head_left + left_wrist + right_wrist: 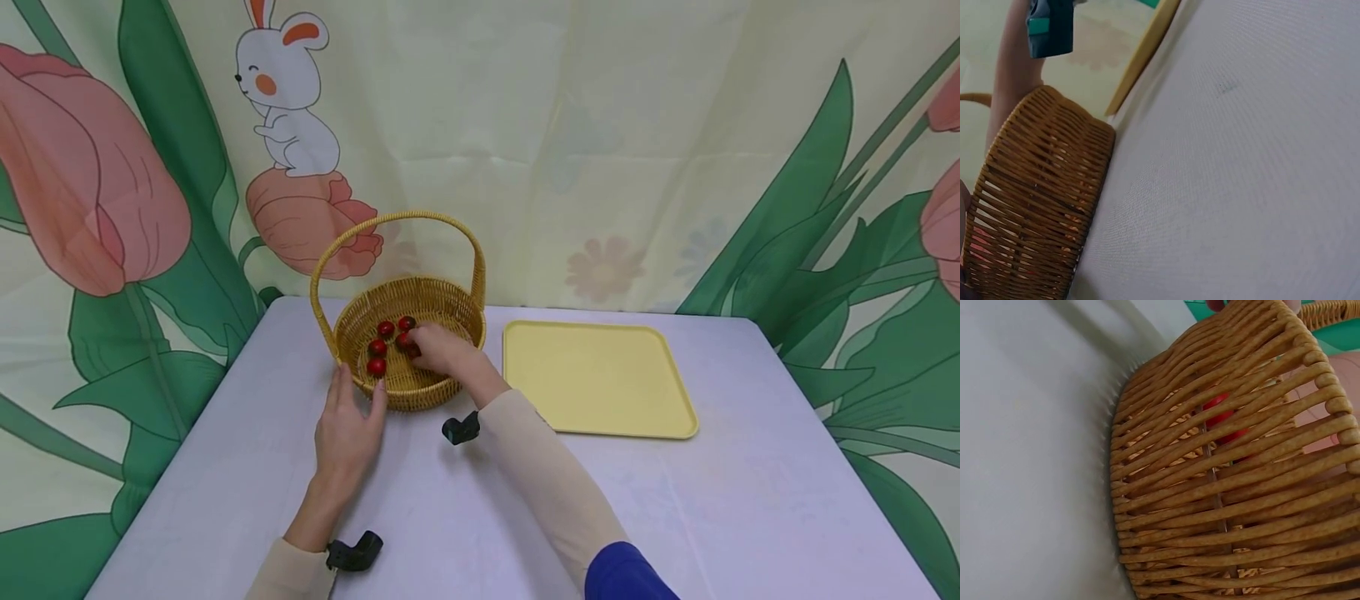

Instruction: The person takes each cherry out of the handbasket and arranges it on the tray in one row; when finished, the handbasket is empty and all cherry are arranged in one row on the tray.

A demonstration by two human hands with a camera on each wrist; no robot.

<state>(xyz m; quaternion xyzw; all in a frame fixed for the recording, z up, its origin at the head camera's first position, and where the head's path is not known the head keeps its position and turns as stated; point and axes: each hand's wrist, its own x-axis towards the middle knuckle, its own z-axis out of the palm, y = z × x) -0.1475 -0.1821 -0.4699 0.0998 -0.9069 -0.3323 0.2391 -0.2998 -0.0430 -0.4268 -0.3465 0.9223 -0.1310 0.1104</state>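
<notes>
From my station, head view: a cloth backdrop (pixel 480 125) fills the rear, printed with pink tulips, broad green leaves and a white rabbit seated on a flower. Before it I have a table (pixel 750 500) under a pale cover. On it, to the right of the basket, a flat yellow tray (pixel 592 379) lies with its rim upward. Just beside it, a round wicker basket (pixel 405 400) sits upright near the far edge, its tall hoop handle standing. A beige sleeve (pixel 547 467) with a blue band further up crosses in from the lower right. The left hand (pixel 351 442) rests against the near left of the basket, fingers extended along the rim, thumb spread well away from them. The right hand (pixel 446 348) reaches down inside over the basket's near right rim, fingers bent toward the fruit; its fingertips are hidden from me, so I cannot tell whether they pinch a piece or merely touch it. I note a small black camera at each wrist. Smallest items: small red fruits (pixel 377 367), dark at their tops, on the basket floor, some grouped left of the right hand, others right at its fingers. My right wrist view catches red through gaps in the weave.
</notes>
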